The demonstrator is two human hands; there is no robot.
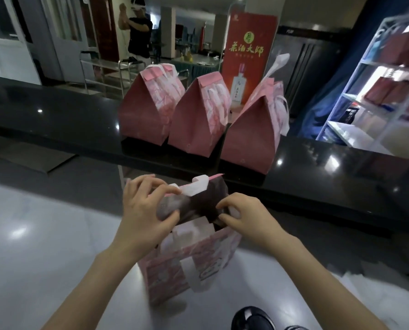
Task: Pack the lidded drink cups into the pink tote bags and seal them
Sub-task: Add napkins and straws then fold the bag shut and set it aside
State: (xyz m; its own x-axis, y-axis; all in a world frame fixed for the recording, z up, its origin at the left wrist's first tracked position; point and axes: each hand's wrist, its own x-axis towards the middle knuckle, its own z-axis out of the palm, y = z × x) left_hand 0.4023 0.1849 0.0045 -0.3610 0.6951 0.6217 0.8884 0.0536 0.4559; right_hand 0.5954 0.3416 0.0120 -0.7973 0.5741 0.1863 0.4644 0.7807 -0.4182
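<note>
While the long black counter (pixel 55 120) runs right across the view, a paler glossy worktop (pixel 32 234) sits below it on the near side, and that is where the action is. Off to the right stands a white shelf rack (pixel 365 91), blurred, with reddish packs on its shelves. Behind the counter rises a red banner (pixel 248 51) with yellow lettering, and a person in a dark top (pixel 138 32) stands far back on the left.

Up on the counter, three pink tote bags stand in a row with their tops folded shut: the left bag (pixel 139 120), the middle bag (pixel 194 125) just beside it, and the right bag (pixel 248 139), with white handles draped down its side.

Now the open tote bag (pixel 165 275): upright on the worktop, close under the counter's edge, between both arms. Its mouth gapes, and the inside is too dark to tell what it holds.

The left hand (pixel 144 210) grips the left side of the mouth, fingers curled over the rim. The right hand (pixel 244 215) pinches the right edge between thumb and forefinger. The far white handle (pixel 196 188) stands up above the rim, and the near handle (pixel 198 270) hangs down the front panel. A dark shoe (pixel 251 317) shows at the bottom edge.
</note>
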